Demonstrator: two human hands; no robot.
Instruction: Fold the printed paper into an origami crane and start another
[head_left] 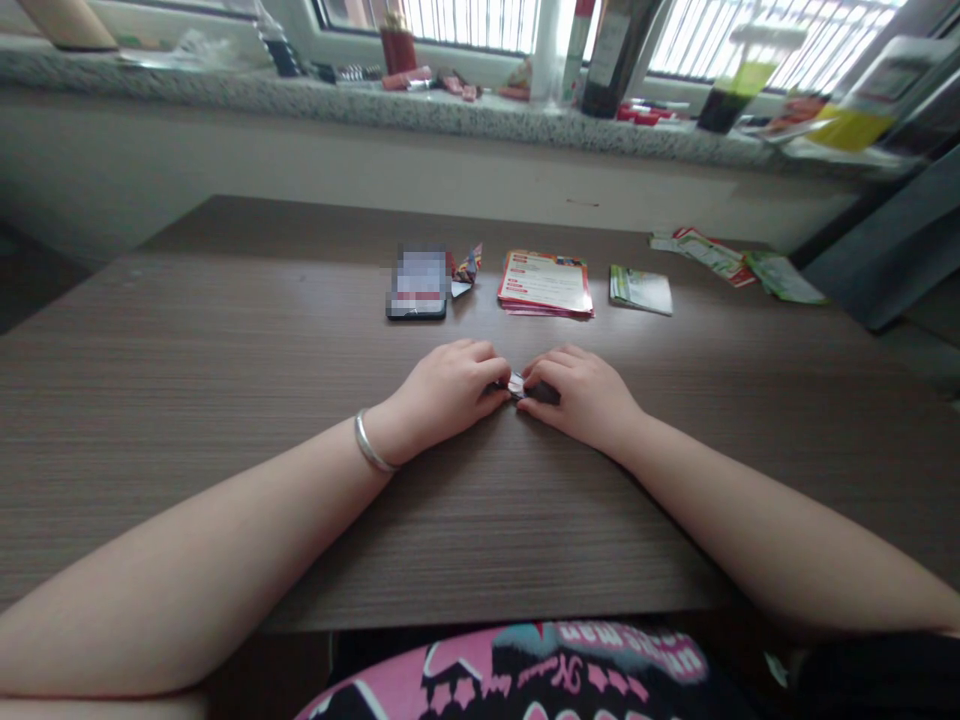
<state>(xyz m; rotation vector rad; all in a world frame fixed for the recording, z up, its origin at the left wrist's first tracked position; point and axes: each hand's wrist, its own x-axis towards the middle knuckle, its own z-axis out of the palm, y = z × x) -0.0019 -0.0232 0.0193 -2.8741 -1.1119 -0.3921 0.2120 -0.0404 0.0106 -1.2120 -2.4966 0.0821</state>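
My left hand (466,388) and my right hand (576,392) meet near the middle of the wooden table, both closed with fingertips pinched together. Between them shows a small whitish piece with dark edges that looks like folded paper (516,385). Each hand grips one end of it low against the tabletop. Most of the piece is hidden under my fingers, so its full shape cannot be made out. A silver bangle (371,445) circles my left wrist.
Beyond my hands lie a phone (417,285), a crumpled or folded colourful paper (466,272), a stack of printed cards (546,284) and a smaller stack of green-edged papers (641,290). Paper strips (716,257) lie at the back right. Bottles and odds and ends crowd the granite windowsill (360,98).
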